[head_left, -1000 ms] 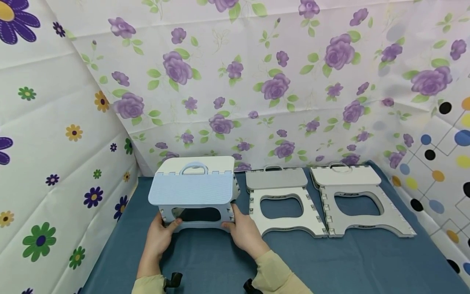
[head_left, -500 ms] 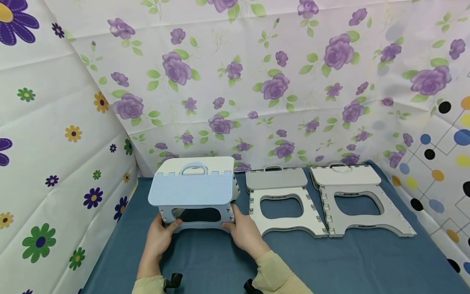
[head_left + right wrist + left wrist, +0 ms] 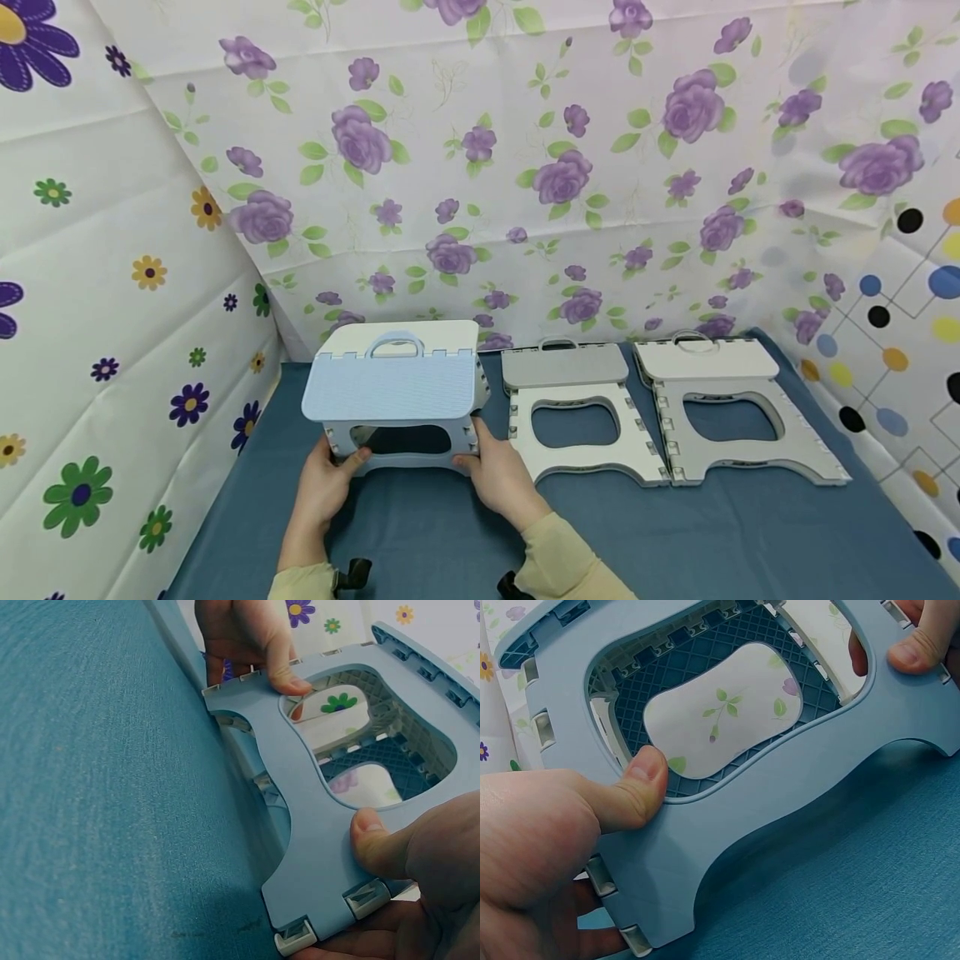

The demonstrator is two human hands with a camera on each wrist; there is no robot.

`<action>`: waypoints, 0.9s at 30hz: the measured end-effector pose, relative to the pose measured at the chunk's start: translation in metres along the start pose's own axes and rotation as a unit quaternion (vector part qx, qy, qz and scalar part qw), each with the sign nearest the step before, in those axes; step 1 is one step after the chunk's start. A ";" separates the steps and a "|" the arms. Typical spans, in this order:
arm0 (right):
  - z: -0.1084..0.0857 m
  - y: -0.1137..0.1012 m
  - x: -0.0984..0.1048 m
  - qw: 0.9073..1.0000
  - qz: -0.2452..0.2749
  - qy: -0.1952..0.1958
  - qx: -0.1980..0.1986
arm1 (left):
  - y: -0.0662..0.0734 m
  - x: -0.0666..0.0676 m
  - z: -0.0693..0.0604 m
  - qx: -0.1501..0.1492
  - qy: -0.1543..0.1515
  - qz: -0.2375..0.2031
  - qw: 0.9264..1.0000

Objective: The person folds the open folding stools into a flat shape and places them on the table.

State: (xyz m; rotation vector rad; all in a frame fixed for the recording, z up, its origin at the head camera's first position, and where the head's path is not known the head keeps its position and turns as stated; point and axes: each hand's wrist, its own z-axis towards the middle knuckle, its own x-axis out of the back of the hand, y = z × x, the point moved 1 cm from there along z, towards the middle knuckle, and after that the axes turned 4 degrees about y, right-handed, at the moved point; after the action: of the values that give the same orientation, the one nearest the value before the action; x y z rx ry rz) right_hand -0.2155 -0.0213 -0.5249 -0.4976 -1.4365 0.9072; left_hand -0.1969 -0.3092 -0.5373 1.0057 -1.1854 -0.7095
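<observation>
A folding step stool (image 3: 393, 387), unfolded, with a light blue and white top and a small carry handle, stands at the left of the cloth-covered table. My left hand (image 3: 324, 487) grips its left side low down, thumb on the blue front leg panel (image 3: 765, 795) and fingers behind the hinged edge. On the opposite side my right hand (image 3: 504, 477) holds the stool the same way, its thumb pressing the front panel (image 3: 300, 780) beside the oval opening. Through that opening the ribbed underside and rear panel show.
Two folded step stools lie flat to the right: a white one with a grey top (image 3: 637, 454) and a grey one with a white top (image 3: 795, 442). Blue-green cloth (image 3: 675, 542) covers the table. Patterned curtains (image 3: 487, 167) close in the back and both sides.
</observation>
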 end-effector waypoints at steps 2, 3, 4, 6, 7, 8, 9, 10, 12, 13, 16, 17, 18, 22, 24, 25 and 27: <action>0.000 0.000 0.000 1.000 0.001 0.000 0.002 | 0.000 0.000 0.000 0.000 -0.001 -0.001 1.000; 0.000 0.000 0.000 1.000 0.001 0.001 0.004 | 0.000 0.000 0.000 -0.001 0.000 -0.001 1.000; 0.000 0.000 0.001 1.000 0.002 0.002 0.005 | 0.000 0.000 0.000 -0.001 0.000 -0.002 1.000; 0.000 0.000 0.000 1.000 0.003 0.002 0.006 | 0.001 0.000 0.000 -0.001 0.000 -0.001 1.000; 0.000 0.001 0.000 1.000 0.004 0.002 0.006 | 0.001 0.000 0.000 -0.002 0.001 0.000 1.000; 0.000 0.001 0.000 1.000 0.004 0.002 0.007 | 0.001 0.000 0.000 -0.001 0.001 0.001 1.000; 0.000 0.001 0.000 1.000 0.004 0.002 0.007 | 0.001 0.000 0.000 -0.002 0.002 0.003 1.000; 0.000 0.001 0.000 1.000 0.004 0.001 0.007 | 0.001 0.000 -0.001 -0.001 0.003 0.003 1.000; 0.000 0.002 -0.001 1.000 0.003 -0.001 0.007 | 0.001 0.000 -0.001 -0.001 0.001 0.004 1.000; 0.000 0.002 -0.001 1.000 0.002 -0.002 0.008 | 0.001 0.000 -0.001 0.000 0.000 0.004 1.000; 0.000 0.003 0.000 1.000 0.003 -0.003 0.008 | 0.000 0.000 -0.001 -0.001 -0.005 0.001 1.000; 0.000 0.003 0.000 1.000 0.004 -0.003 0.008 | 0.000 0.000 -0.001 -0.002 -0.007 0.000 1.000; 0.000 0.003 0.000 1.000 0.006 -0.004 0.007 | 0.000 0.000 -0.001 -0.002 -0.007 0.000 1.000; 0.000 0.003 0.000 1.000 0.009 -0.005 0.004 | 0.000 0.000 0.000 -0.003 -0.007 -0.001 1.000; 0.000 0.003 0.000 1.000 0.010 -0.006 0.003 | 0.000 0.000 -0.001 -0.002 -0.006 -0.001 1.000; 0.000 0.003 0.000 1.000 0.008 -0.006 0.004 | -0.001 0.000 -0.001 -0.002 -0.006 -0.002 1.000; 0.000 0.003 0.000 1.000 0.008 -0.006 0.002 | -0.001 0.000 -0.001 -0.001 -0.007 -0.002 1.000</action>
State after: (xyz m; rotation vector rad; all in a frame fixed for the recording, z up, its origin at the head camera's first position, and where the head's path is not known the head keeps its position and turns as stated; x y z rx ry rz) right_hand -0.2162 -0.0191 -0.5275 -0.5015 -1.4439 0.9274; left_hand -0.1957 -0.3091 -0.5381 1.0020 -1.1948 -0.7214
